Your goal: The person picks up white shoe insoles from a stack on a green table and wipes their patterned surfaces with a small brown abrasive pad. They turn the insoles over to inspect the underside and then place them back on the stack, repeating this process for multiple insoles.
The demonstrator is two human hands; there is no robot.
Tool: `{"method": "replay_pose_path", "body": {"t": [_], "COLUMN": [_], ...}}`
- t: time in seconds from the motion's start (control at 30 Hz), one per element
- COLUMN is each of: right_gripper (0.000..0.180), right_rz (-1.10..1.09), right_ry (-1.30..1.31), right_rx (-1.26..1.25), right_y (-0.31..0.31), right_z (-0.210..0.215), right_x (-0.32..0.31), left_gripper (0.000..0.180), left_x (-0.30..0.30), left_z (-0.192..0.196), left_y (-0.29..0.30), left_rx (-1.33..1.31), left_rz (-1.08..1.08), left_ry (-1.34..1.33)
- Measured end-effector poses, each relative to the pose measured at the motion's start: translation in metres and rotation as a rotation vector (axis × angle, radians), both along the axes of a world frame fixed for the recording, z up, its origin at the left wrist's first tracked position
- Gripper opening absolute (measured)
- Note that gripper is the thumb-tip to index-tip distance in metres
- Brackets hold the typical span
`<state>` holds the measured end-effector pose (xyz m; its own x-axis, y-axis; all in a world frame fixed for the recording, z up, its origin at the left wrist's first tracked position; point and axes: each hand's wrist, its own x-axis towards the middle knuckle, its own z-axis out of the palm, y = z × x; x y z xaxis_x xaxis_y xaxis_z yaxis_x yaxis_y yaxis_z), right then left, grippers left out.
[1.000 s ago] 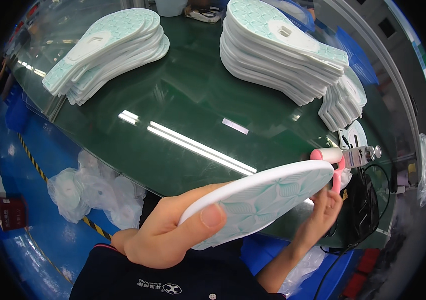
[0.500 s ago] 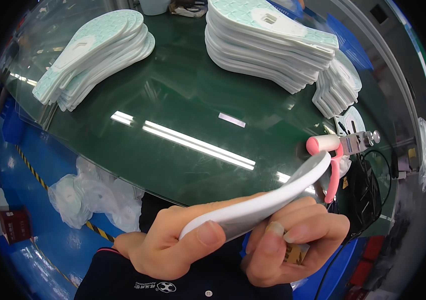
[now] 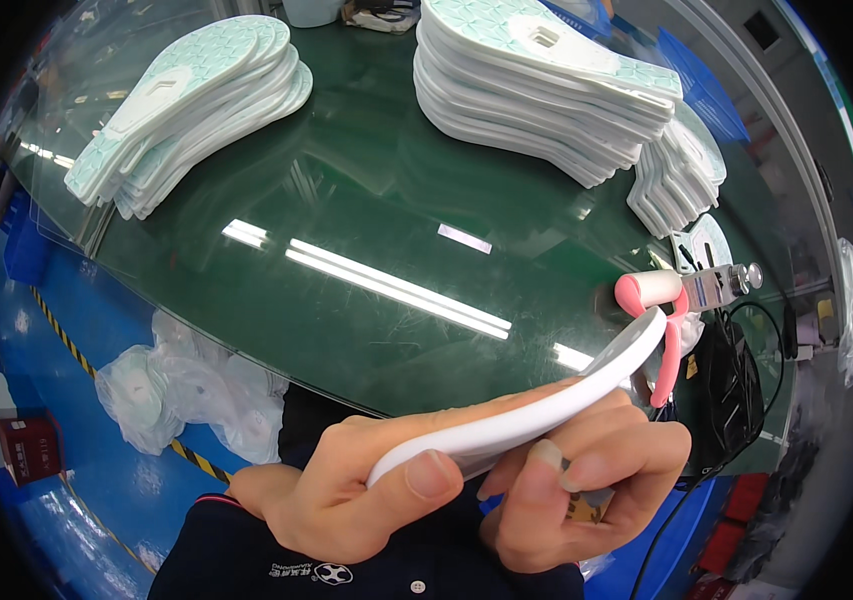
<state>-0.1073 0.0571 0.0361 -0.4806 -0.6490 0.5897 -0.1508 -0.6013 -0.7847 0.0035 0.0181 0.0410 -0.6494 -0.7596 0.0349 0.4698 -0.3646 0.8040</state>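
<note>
Since half a second earlier, little had shifted: the white shoe sole (image 3: pixel 536 400) stayed edge-on, near the body, its tip just beside the pink tool (image 3: pixel 651 300) at the table's (image 3: pixel 366 240) right edge. Left hand (image 3: pixel 346 490) clamped thumb and fingers on its near end; right hand (image 3: pixel 586 480) curled closed under its middle. Sole stacks (image 3: pixel 186 105) (image 3: pixel 536 80) lay far off.

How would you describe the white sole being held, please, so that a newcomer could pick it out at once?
Start at the glossy green table with its stacks of soles. Come down to its near edge, where the left hand and right hand meet. The white sole lies between them, turned edge-on and slightly bent, its tip near a pink tool; unlike the stacked ones, it is single and off the table.
</note>
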Motion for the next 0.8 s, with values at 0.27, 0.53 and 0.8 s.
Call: {"method": "replay_pose_path", "body": {"t": [0.27, 0.53, 0.8], "right_gripper": [0.031, 0.031, 0.032], "right_rz": [-0.03, 0.012, 0.011], "right_ry": [0.066, 0.034, -0.043], "right_rx": [0.063, 0.102, 0.136], "right_y": [0.0025, 0.0034, 0.0051], "right_z": [0.0003, 0.0019, 0.0004], "right_x": [0.0016, 0.0, 0.0008], "left_gripper": [0.056, 0.058, 0.061], "left_x": [-0.0007, 0.0001, -0.0012], "left_z": [-0.0005, -0.0007, -0.0004], "left_y": [-0.0029, -0.0035, -0.0042], "left_rx": [-0.007, -0.007, -0.01], "left_rz": [-0.025, -0.029, -0.028], "left_ry": [-0.002, -0.022, -0.027]}}
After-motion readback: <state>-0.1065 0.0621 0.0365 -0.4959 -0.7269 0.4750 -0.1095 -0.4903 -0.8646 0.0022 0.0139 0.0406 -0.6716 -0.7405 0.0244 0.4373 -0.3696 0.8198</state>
